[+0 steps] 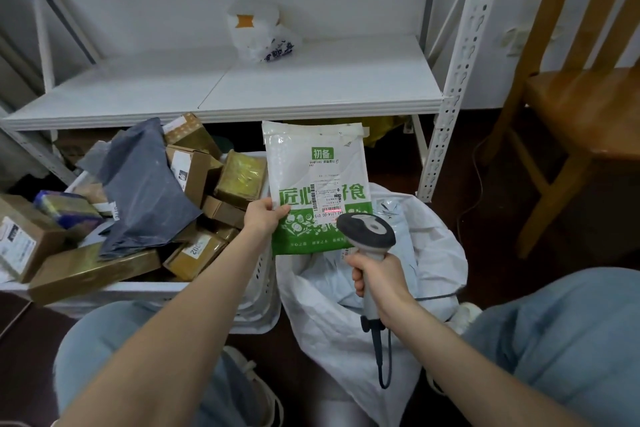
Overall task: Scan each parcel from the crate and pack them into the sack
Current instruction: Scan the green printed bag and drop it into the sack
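Pinching the green-and-white parcel (317,177) above the sack (433,253) with the left hand (265,215), gripping the scanner (366,230) with the right hand (375,276) and lighting up its label (327,198), with a heaped crate (256,308) beside the sack, so probably just getting started lol.

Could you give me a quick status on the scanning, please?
Left hand pinches green-and-white parcel, upright over sack edge. Right hand grips scanner, red line on label. Nothing in the way.
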